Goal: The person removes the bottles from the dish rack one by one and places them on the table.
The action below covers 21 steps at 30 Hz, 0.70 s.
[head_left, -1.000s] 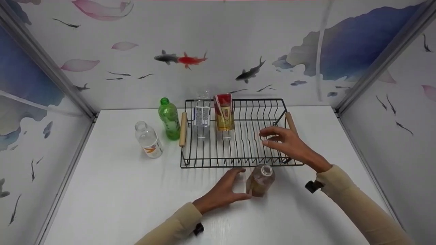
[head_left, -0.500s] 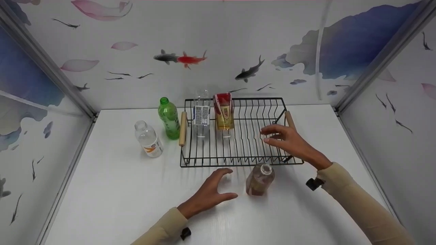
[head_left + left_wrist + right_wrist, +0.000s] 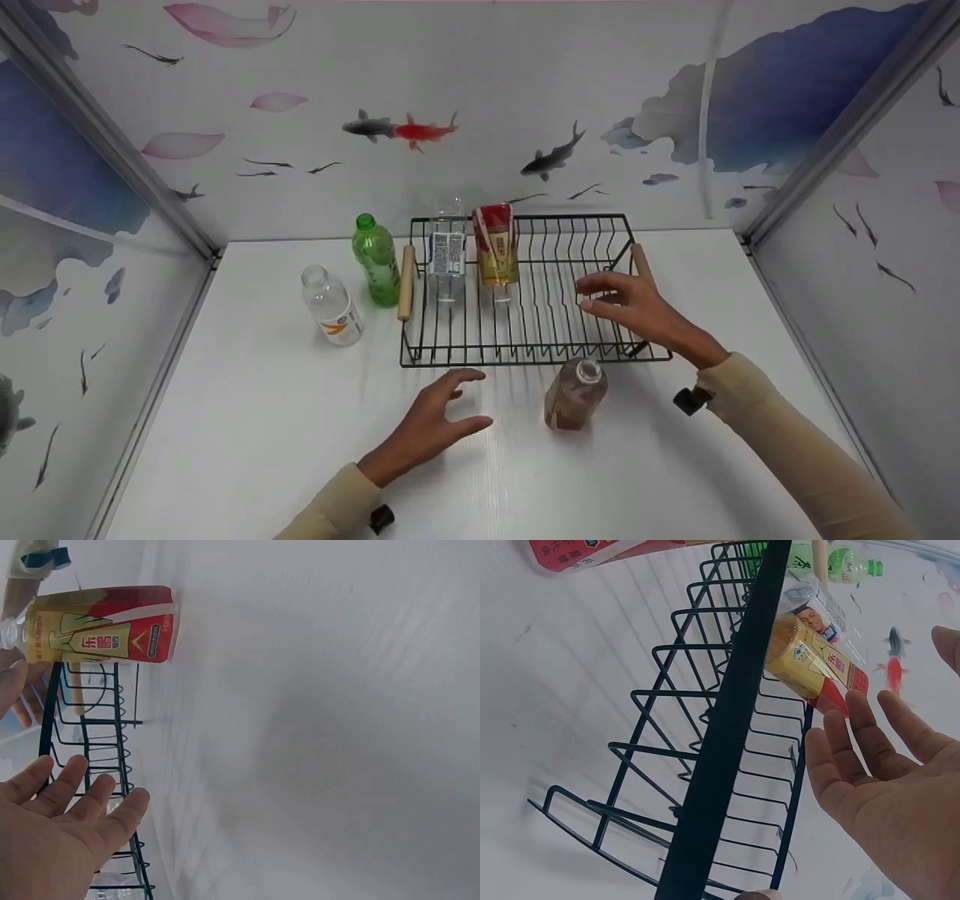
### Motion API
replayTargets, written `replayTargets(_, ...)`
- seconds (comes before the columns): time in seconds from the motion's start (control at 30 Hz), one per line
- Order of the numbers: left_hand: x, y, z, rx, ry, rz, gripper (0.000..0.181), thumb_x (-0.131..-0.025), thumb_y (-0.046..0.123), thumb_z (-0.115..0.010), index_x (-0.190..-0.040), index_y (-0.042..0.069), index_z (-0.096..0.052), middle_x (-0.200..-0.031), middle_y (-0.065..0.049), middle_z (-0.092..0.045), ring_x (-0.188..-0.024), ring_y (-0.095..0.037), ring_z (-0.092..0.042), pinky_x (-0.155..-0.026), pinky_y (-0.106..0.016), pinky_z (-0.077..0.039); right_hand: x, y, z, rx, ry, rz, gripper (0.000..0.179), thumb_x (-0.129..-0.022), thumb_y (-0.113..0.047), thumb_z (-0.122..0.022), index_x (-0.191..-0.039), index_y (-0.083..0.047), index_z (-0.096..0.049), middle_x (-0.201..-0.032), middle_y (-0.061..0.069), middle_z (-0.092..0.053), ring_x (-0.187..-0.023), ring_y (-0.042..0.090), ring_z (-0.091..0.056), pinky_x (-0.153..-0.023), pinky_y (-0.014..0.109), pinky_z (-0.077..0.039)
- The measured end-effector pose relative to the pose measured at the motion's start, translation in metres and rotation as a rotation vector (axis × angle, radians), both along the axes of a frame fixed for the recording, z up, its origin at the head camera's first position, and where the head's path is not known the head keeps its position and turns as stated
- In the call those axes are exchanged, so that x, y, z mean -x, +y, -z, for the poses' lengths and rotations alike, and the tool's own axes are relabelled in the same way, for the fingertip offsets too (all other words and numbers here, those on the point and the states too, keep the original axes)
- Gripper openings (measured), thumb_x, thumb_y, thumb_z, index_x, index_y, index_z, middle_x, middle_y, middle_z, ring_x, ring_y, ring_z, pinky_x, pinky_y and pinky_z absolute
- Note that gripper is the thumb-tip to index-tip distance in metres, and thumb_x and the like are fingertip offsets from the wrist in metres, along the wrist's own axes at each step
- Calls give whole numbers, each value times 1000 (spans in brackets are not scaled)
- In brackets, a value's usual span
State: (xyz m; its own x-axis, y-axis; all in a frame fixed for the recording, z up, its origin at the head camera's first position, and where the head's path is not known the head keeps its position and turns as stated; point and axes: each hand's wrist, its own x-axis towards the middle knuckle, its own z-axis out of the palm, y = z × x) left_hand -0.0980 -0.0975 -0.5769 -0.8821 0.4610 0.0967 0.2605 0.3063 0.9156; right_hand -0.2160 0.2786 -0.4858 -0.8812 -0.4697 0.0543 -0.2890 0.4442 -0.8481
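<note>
My left hand (image 3: 429,429) is above the white table in front of the rack, fingers and thumb spread apart, holding nothing. To its right, apart from it, a bottle (image 3: 576,396) stands upright; the left wrist view shows the red and gold label of this bottle (image 3: 105,626). Over the right part of the black wire dish rack (image 3: 536,347) is my right hand (image 3: 634,309), its fingers loosely bent with nothing between them. Inside the rack's left half lean a clear bottle (image 3: 448,255) with a white label and a red and gold labelled bottle (image 3: 496,247).
Left of the rack stand a green bottle (image 3: 377,262) and a clear bottle (image 3: 334,307) with an orange and white label. Wooden handles (image 3: 406,283) flank the rack. White walls printed with fish enclose the table at the back and sides.
My left hand has drawn away to the left from the bottle in front of the rack, which stays standing. The right hand has barely moved.
</note>
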Motion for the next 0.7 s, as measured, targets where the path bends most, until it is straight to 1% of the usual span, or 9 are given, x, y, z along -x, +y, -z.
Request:
replayTargets(0.07,0,-4,-3,-8,6,-9,60,-100,30,-85,-152,14,-59,-156,-8,-60,-148,-29,-54,-118,-56,-51,0,0,0,4,-8,3,44,-109,-19,-71,-148,2,-64,-146,20,-66,-138,44,-61,-115,58,-51)
replayTargets(0.17,-1,-10,-8,-24,20,-19,58,-101,30,-85,-151,13,-60,-154,-8,-62,-147,-30,-55,-115,-55,-53,1,0,1,3,-14,12,44,-110,-19,-71,-148,2,-64,-146,20,-66,-138,44,-61,-115,56,-51)
replayTargets(0.27,-2,-14,-13,-51,30,-34,56,-101,28,-84,-150,12,-62,-153,-12,-62,-146,-31,-57,-113,-55,-55,1,2,1,0,-19,17,44,-110,-20,-71,-147,1,-64,-146,19,-66,-138,43,-61,-115,53,-52)
replayTargets(0.37,-2,-18,-18,-68,48,-62,54,-102,27,-84,-149,11,-63,-150,-11,-65,-141,-30,-60,-109,-53,-58,2,2,2,-5,-19,24,44,-110,-21,-71,-147,0,-65,-146,18,-67,-138,41,-61,-115,51,-52)
replayTargets(0.53,0,-24,-27,-63,103,-148,47,-102,23,-83,-144,12,-66,-140,-7,-70,-125,-25,-67,-97,-41,-64,2,2,2,1,-20,26,44,-110,-21,-71,-147,1,-65,-146,18,-67,-138,39,-61,-115,54,-52)
replayTargets(0.6,2,-26,-29,-58,124,-185,44,-102,21,-83,-142,13,-67,-135,-6,-71,-119,-23,-68,-92,-37,-64,3,2,3,-1,-19,25,44,-110,-21,-71,-148,1,-65,-146,18,-67,-138,38,-61,-116,55,-51)
replayTargets(0.7,4,-31,-32,-57,143,-234,42,-101,17,-84,-140,13,-69,-130,-3,-73,-115,-22,-68,-88,-33,-63,4,1,4,-7,-13,25,45,-110,-22,-71,-148,0,-65,-147,18,-66,-138,37,-62,-116,54,-51)
